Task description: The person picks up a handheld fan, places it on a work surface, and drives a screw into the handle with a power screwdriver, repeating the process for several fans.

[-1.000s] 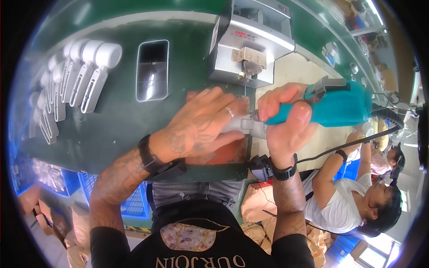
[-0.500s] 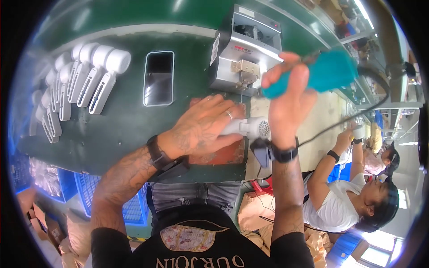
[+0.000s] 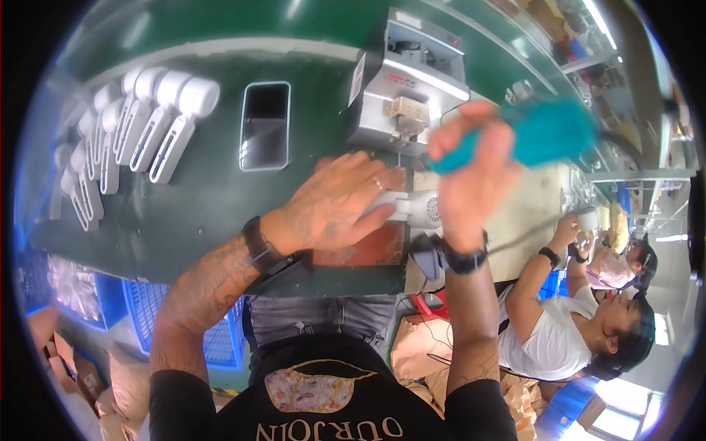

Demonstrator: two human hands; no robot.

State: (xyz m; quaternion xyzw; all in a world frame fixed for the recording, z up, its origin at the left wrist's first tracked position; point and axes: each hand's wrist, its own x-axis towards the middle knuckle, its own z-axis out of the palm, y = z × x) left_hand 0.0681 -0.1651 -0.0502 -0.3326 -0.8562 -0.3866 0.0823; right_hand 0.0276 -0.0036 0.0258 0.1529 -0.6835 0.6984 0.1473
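My left hand (image 3: 338, 198) is closed around a white handheld fan (image 3: 422, 210), holding it down on a reddish-brown pad (image 3: 368, 253) on the bench. The fan's round, vented head points right; most of its handle is hidden under my fingers. In my right hand (image 3: 474, 173) is a teal electric screwdriver (image 3: 548, 136) with a dark cord, blurred by motion. It lies nearly level, its tip pointing left in front of the metal outlet of a silver-and-black screw feeder (image 3: 379, 110). The tip itself is too blurred to make out.
Several white handheld fans (image 3: 170, 143) lie in a fanned row at the left of the green bench. A phone (image 3: 265, 126) lies between them and the feeder. Below the bench edge stand blue crates (image 3: 143, 316). A co-worker (image 3: 566, 323) sits at the right, another person beyond.
My right hand and the screwdriver have shifted slightly down and right, staying near the feeder. My left hand keeps its hold on the fan. The whole view has shifted a little.
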